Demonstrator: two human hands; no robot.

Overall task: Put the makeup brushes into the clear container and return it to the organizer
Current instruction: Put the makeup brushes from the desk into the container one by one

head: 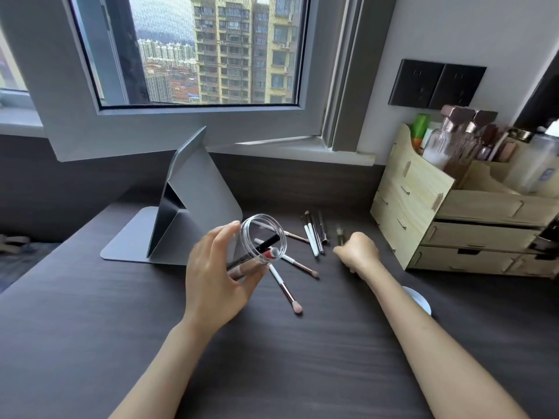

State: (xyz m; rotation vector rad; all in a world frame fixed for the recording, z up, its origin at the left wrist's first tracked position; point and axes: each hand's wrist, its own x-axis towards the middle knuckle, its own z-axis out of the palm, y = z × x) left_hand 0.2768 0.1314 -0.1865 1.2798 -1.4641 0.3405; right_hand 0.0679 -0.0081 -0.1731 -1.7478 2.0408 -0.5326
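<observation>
I see a dark wood-grain desk (pixel 302 358) running up to a pale wall (pixel 453 28). Behind the desk, a grey-framed window (pixel 193 122) swings inward over the sill (pixel 302 146); daylight enters through it, and high-rise blocks (pixel 245 49) stand outside. Right of the window, two black sockets (pixel 437 83) sit on the wall. On the desk, below the window, a grey folding stand (pixel 193 204) rests upright.

Right hand's (pixel 357 252) curled fingers hidden; organizer (pixel 423 207) cut off at the right edge.
</observation>
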